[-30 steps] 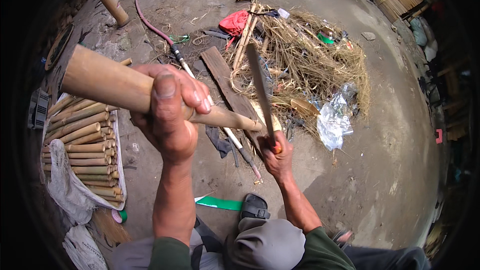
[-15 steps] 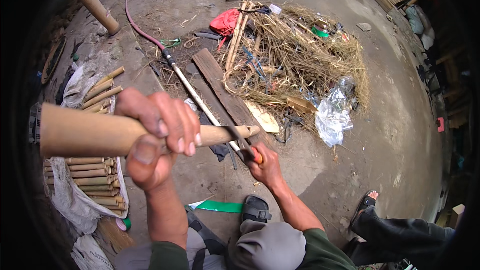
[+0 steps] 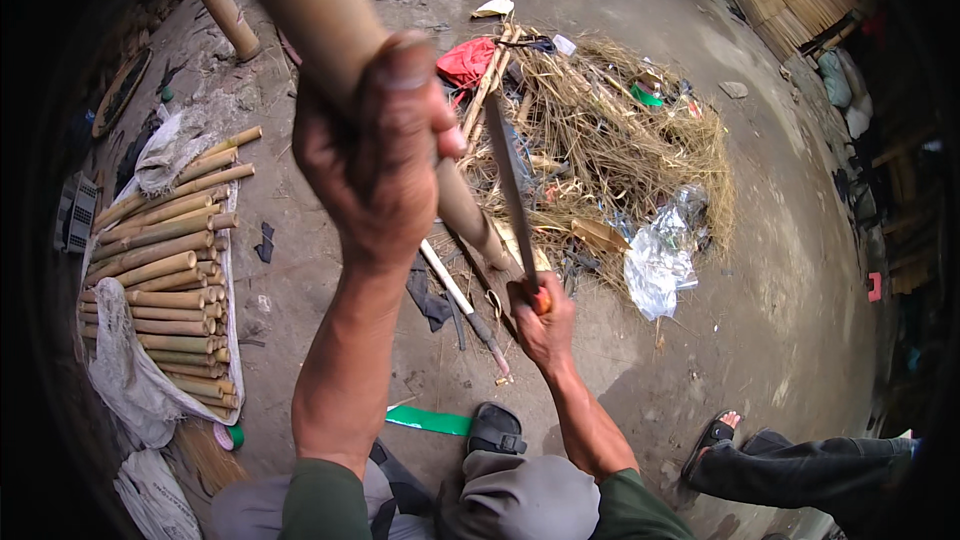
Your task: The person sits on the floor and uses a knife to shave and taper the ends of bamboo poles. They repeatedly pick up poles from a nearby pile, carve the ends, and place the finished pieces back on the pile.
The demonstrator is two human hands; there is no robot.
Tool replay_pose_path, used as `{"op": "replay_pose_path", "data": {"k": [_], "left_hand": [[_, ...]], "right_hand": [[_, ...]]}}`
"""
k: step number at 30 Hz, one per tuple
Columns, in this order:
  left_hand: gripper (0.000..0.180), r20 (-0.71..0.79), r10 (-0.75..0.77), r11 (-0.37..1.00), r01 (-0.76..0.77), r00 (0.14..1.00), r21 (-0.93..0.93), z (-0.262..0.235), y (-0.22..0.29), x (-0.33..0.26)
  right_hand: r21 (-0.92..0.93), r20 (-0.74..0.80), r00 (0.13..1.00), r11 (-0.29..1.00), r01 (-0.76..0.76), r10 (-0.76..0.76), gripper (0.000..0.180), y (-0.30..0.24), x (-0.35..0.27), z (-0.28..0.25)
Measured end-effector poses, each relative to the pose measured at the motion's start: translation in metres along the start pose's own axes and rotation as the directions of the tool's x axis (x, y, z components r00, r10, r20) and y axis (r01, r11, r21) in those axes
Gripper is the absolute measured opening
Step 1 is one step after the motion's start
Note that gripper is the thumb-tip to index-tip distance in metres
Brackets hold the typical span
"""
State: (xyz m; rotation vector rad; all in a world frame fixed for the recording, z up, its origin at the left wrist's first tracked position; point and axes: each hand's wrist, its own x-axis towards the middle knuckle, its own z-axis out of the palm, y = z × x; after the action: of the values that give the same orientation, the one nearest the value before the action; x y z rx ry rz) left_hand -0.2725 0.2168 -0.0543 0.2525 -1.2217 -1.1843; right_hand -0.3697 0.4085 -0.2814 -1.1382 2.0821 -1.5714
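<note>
My left hand (image 3: 375, 155) is wrapped round a bamboo pole (image 3: 325, 15). The pole's thick hollow end tilts up toward the far left, and its narrower end slants down to the right, close to the ground. Closed on the orange-red handle of a long knife (image 3: 508, 165) is my right hand (image 3: 545, 325). The dark blade points up and away, standing to the right of the pole's narrow part and apart from it.
Cut bamboo pieces (image 3: 165, 265) lie stacked on white sacking at the left. A heap of dry straw (image 3: 610, 130) with plastic scraps spreads beyond my right hand. A white pipe (image 3: 450, 280) lies on the ground. Another person's leg (image 3: 800, 465) shows at lower right.
The bamboo pole has swung from nearly level to steeply slanted, its thick end rising away from me. The blade has come off the pole's narrow end and now points upward.
</note>
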Motion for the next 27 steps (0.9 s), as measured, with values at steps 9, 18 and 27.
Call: {"op": "replay_pose_path", "data": {"k": [9, 18, 27], "left_hand": [[0.039, -0.011, -0.005, 0.997, 0.006, 1.000, 0.082, 0.004, 0.001, 0.009], [0.036, 0.027, -0.005, 0.996, 0.002, 1.000, 0.094, 0.004, -0.007, 0.009], [0.030, -0.013, -0.003, 0.996, 0.004, 1.000, 0.092, 0.005, -0.006, 0.006]], "right_hand": [[-0.138, 0.220, 0.895, 0.920, -0.366, 0.389, 0.025, 0.008, 0.008, 0.004], [-0.069, 0.098, 0.978, 0.981, -0.179, 0.185, 0.012, 0.011, 0.009, 0.004], [0.051, -0.046, 0.996, 0.996, 0.078, -0.076, 0.018, 0.008, 0.010, -0.007]]}}
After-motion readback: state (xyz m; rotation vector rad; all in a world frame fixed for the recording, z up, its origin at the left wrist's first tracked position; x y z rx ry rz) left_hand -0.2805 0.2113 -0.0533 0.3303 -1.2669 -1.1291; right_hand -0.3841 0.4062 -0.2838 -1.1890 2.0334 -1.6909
